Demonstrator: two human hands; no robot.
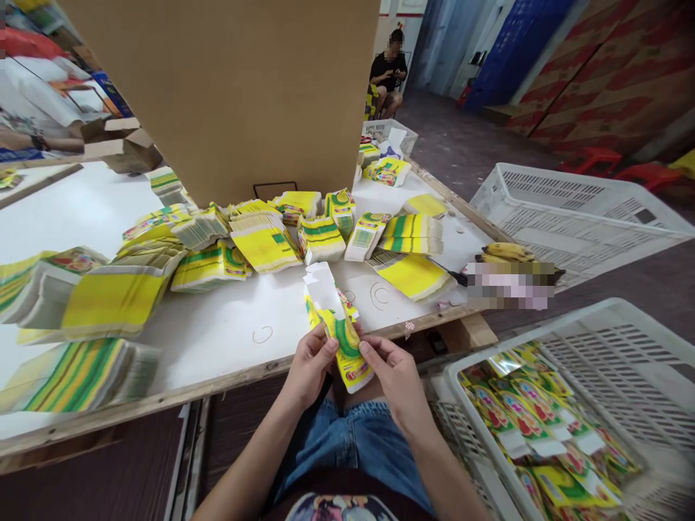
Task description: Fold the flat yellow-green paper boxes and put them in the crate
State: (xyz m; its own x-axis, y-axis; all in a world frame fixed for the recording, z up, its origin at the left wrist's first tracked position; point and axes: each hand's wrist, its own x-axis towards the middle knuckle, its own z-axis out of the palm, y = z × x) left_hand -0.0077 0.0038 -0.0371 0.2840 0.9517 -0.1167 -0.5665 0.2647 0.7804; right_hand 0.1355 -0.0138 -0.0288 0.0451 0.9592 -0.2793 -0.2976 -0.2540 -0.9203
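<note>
A small yellow-and-green printed carton (339, 329), partly unfolded with white flaps up, is held over the front edge of the white table (217, 333). My left hand (310, 365) grips its left side with fingers closed on it. My right hand (394, 376) pinches its right side, thumb on the printed face. Both hands hover above my lap in blue jeans.
Stacks of flat yellow-green cartons (114, 293) cover the table's left and middle. A tall cardboard sheet (228, 94) stands behind them. A white crate (608, 362) at my right holds folded cartons; another empty crate (570, 210) lies beyond. A person sits far back (388, 72).
</note>
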